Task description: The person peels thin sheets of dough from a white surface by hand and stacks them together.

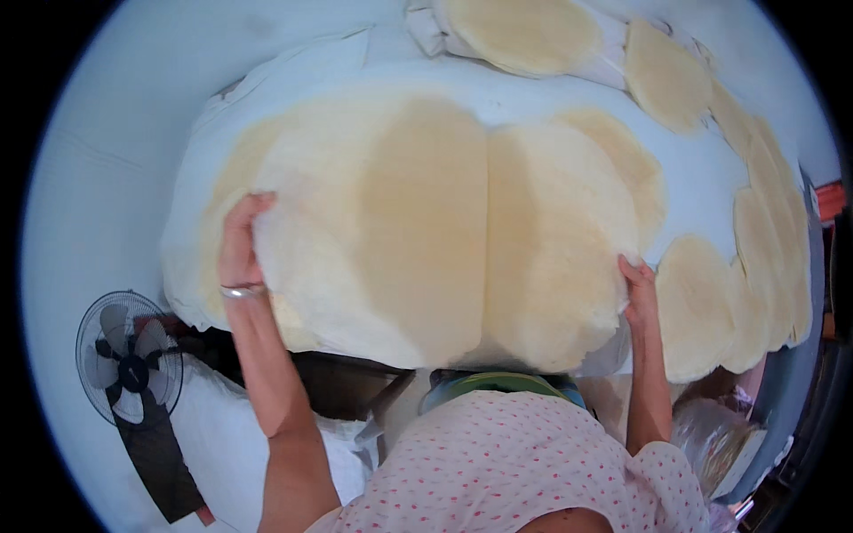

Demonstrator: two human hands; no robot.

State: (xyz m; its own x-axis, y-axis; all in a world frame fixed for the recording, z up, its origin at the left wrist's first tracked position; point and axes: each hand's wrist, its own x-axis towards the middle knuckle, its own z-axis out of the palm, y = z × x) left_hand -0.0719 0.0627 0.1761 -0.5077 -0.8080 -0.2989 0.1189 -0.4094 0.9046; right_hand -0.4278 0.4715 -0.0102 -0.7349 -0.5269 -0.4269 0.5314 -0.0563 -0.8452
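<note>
A broad, thin, pale yellow sheet [418, 231] spreads before me over a white cloth, its left and right lobes meeting along a straight line in the middle. I cannot tell whether this is one creased sheet or two side by side. My left hand [240, 244], with a silver bangle at the wrist, pinches its left edge. At the lower right edge, my right hand [638, 289] has thumb and fingers closed on it. Another yellow round [635, 173] shows from beneath at the right.
More yellow rounds [697, 306] overlap along the right side, and others [524, 31] lie at the far edge of the white cloth [702, 195]. A standing fan [133, 369] is at the lower left. Plastic-wrapped goods [720, 435] sit at the lower right.
</note>
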